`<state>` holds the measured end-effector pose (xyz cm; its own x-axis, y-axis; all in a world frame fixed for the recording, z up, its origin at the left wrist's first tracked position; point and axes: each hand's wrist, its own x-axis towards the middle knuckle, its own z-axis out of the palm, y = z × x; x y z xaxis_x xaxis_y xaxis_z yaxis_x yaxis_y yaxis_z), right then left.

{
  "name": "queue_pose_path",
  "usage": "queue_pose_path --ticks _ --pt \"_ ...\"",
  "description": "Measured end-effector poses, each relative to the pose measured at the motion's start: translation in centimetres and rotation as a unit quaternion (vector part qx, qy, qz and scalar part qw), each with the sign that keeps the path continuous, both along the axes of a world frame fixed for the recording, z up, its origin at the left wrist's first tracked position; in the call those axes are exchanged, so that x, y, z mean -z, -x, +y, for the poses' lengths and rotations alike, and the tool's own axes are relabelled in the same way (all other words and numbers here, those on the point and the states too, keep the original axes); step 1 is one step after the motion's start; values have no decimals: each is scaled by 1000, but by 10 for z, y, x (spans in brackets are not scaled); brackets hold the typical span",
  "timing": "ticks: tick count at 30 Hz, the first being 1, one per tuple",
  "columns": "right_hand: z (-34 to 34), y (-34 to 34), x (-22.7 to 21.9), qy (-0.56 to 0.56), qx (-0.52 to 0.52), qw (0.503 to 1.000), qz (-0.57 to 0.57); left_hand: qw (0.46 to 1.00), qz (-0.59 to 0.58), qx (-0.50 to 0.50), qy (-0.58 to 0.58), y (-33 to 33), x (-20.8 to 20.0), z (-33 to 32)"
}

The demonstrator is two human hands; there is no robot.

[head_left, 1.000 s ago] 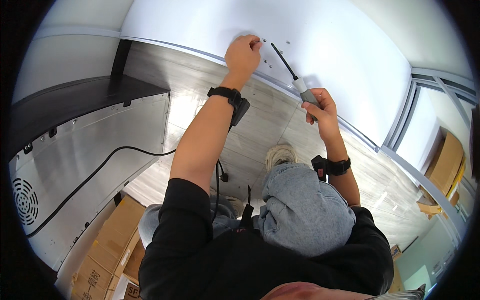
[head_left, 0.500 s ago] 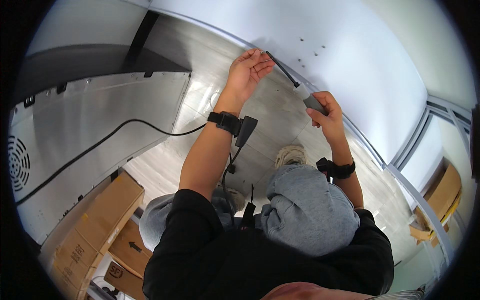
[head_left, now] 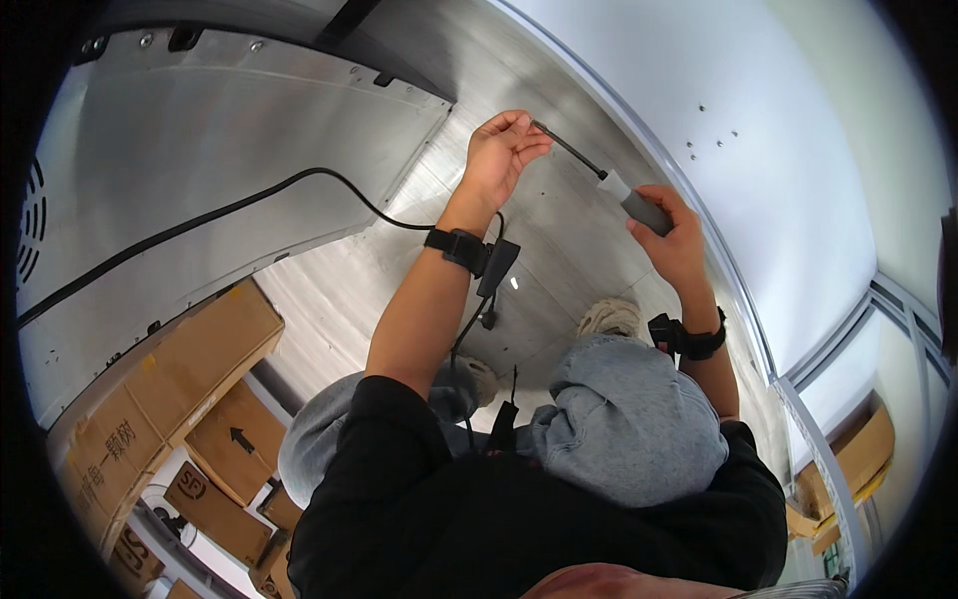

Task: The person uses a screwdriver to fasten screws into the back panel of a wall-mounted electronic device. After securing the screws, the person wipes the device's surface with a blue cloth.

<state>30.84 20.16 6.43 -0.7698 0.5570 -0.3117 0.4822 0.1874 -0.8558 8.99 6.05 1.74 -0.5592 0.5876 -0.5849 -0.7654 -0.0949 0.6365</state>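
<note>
My right hand (head_left: 671, 228) is wrapped round the grey handle of a screwdriver (head_left: 644, 208), whose dark shaft slants up and left. At the tip of that shaft, the thumb and fingers of my left hand (head_left: 506, 150) are pinched together. Whatever small thing they hold there is too small to make out. Several small screws (head_left: 719, 143) lie scattered on the white panel to the right of the screwdriver.
A metal cabinet (head_left: 249, 150) stands on the left, with a black cable (head_left: 200, 212) running across it. Cardboard boxes (head_left: 170, 384) are stacked at lower left. The white panel's metal edge (head_left: 639, 130) runs along my right side; an opened carton (head_left: 858, 449) sits beyond a frame.
My view has shifted left, so the cabinet shows more and the screws appear farther right. The screwdriver tip stays at my left fingers; both hands keep nearly the same pose.
</note>
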Motion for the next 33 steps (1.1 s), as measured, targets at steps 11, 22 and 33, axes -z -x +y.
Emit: queue_pose_path --ticks 11,22,33 --pt "-38 68 33 -127 -113 985 14 989 -51 -119 74 25 48 -59" --pt "-78 100 117 131 -84 988 6 967 -39 -176 178 71 85 -48" --pt "-97 108 147 213 -47 976 10 957 -46 -199 205 81 95 -43"
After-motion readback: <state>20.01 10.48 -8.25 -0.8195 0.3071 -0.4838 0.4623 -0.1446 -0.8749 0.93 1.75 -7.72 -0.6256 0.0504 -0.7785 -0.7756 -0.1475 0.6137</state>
